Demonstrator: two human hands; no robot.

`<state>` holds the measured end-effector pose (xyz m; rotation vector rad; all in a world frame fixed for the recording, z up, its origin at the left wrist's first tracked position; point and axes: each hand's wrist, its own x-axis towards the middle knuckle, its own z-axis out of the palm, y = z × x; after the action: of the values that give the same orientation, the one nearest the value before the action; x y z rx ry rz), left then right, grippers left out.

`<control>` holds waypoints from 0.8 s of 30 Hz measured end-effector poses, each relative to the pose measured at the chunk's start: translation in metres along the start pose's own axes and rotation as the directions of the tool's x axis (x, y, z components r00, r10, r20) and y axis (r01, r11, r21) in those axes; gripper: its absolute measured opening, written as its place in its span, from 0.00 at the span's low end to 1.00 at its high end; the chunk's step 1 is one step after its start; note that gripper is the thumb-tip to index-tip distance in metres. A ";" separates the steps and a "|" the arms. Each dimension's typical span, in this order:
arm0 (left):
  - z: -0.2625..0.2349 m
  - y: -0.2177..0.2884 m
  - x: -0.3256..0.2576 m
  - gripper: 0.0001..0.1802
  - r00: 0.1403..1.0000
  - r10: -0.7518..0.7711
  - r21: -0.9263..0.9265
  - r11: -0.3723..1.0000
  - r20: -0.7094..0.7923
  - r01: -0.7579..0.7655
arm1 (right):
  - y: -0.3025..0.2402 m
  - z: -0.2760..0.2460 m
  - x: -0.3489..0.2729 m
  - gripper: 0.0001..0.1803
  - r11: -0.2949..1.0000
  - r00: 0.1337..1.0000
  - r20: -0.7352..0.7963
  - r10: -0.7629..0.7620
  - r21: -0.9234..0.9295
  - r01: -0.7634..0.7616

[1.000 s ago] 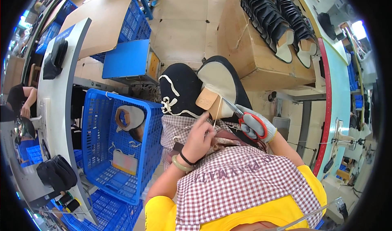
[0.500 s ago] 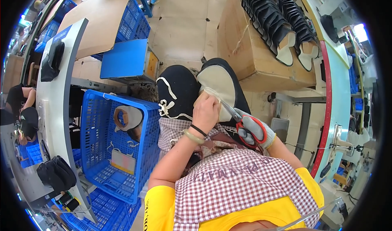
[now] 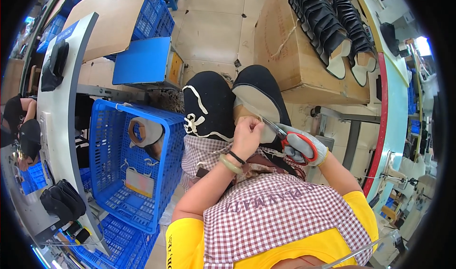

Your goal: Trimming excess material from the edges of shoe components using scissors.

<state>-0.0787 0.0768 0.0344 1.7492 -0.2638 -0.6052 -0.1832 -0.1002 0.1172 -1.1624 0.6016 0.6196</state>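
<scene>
A cream-lined shoe upper [image 3: 259, 98] lies across the person's right thigh, and both hands meet at its near edge. The bare left hand [image 3: 247, 137] has its fingers curled, the tips pinched together against the upper; what lies between them is too small to tell. The gloved right hand [image 3: 311, 150], just right of the upper, is wrapped around red-handled scissors [image 3: 285, 138], whose blades point toward the upper beside the left fingertips.

Left of the upper, a white cord [image 3: 192, 123] lies on the left thigh. Farther left of the upper stands a blue plastic basket [image 3: 164, 174] with a cream-and-tan shoe piece [image 3: 151, 130] inside. Beyond the upper to the right, a cardboard box [image 3: 280, 64] bears two rows of black shoe uppers [image 3: 319, 24]. A checked apron [image 3: 270, 212] spreads on the near side of the upper.
</scene>
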 end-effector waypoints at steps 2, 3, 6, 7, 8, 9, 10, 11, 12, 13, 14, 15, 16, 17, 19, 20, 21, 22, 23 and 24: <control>0.002 -0.002 0.001 0.08 0.998 -0.052 -0.099 0.994 0.032 0.055 | -0.006 -0.002 0.000 0.33 0.999 1.000 -0.019 0.002 -0.049 -0.003; 0.003 -0.003 0.001 0.08 0.998 -0.053 -0.106 0.993 0.033 0.056 | -0.013 -0.003 -0.003 0.33 0.996 0.998 0.026 0.065 0.065 -0.066; 0.006 -0.005 0.001 0.08 0.999 0.009 -0.049 0.999 0.051 -0.007 | -0.008 -0.019 -0.002 0.31 0.946 0.982 0.099 0.159 0.269 -0.180; 0.007 -0.005 0.002 0.08 0.997 -0.021 -0.069 0.997 0.071 0.026 | -0.004 -0.025 0.000 0.31 0.913 0.974 0.129 0.185 0.345 -0.219; 0.007 -0.005 0.002 0.08 0.994 -0.051 -0.088 0.994 0.092 0.060 | -0.001 -0.030 0.002 0.31 0.872 0.965 0.161 0.208 0.417 -0.257; 0.007 -0.006 0.003 0.08 0.994 -0.053 -0.093 0.994 0.091 0.061 | -0.003 -0.029 0.005 0.30 0.913 0.962 0.103 0.253 0.304 -0.273; 0.007 -0.007 0.004 0.08 0.991 -0.072 -0.092 0.992 0.114 0.082 | -0.004 -0.027 0.005 0.30 0.913 0.961 0.100 0.257 0.300 -0.275; 0.007 -0.008 0.005 0.08 0.986 -0.090 -0.090 0.991 0.137 0.103 | -0.004 -0.023 0.007 0.30 0.967 0.984 0.026 0.178 0.177 -0.180; 0.008 -0.008 0.004 0.08 0.986 -0.092 -0.095 0.990 0.140 0.106 | -0.007 -0.014 0.008 0.29 0.995 0.995 -0.036 0.090 0.047 -0.088; 0.009 -0.008 0.002 0.07 0.990 -0.065 -0.119 0.990 0.124 0.079 | -0.024 -0.002 0.005 0.28 0.991 0.988 -0.069 0.134 0.008 -0.134; 0.010 -0.008 0.001 0.06 0.994 -0.037 -0.141 0.989 0.107 0.052 | -0.027 0.000 0.006 0.28 0.991 0.988 -0.072 0.137 0.005 -0.137; 0.010 -0.008 0.001 0.06 0.993 -0.035 -0.146 0.988 0.110 0.051 | -0.029 0.002 0.006 0.28 0.988 0.985 -0.093 0.145 -0.046 -0.150; 0.009 -0.008 0.001 0.06 0.989 -0.040 -0.145 0.987 0.142 0.061 | -0.031 0.003 0.006 0.27 0.982 0.982 -0.114 0.152 -0.096 -0.163; 0.008 -0.009 0.001 0.05 0.984 -0.045 -0.144 0.987 0.174 0.071 | -0.034 0.004 0.005 0.27 0.982 0.981 -0.118 0.152 -0.098 -0.164; 0.007 -0.009 0.001 0.04 0.981 -0.008 -0.130 0.991 0.192 0.034 | -0.039 0.005 0.005 0.27 0.977 0.980 -0.107 0.169 -0.111 -0.181; 0.007 -0.010 0.000 0.04 0.978 0.026 -0.111 0.994 0.209 -0.002 | -0.040 0.004 0.006 0.27 0.976 0.979 -0.110 0.170 -0.116 -0.182; 0.008 -0.012 -0.001 0.04 0.978 0.027 -0.116 0.993 0.206 -0.004 | -0.039 0.001 0.008 0.27 0.978 0.981 -0.096 0.168 -0.106 -0.178; 0.009 -0.015 -0.002 0.03 0.974 0.079 -0.085 0.994 0.210 -0.062 | -0.039 -0.001 0.011 0.27 0.980 0.983 -0.082 0.166 -0.097 -0.173; 0.010 -0.018 -0.003 0.03 0.968 0.130 -0.054 0.991 0.215 -0.121 | -0.039 -0.001 0.014 0.27 0.979 0.983 -0.082 0.167 -0.103 -0.175; 0.009 -0.017 -0.003 0.03 0.969 0.131 -0.058 0.991 0.211 -0.122 | -0.040 -0.002 0.018 0.27 0.979 0.984 -0.075 0.164 -0.107 -0.172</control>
<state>-0.0884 0.0751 0.0177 1.6116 -0.5054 -0.7023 -0.1424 -0.1108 0.1298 -1.2497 0.7337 0.7699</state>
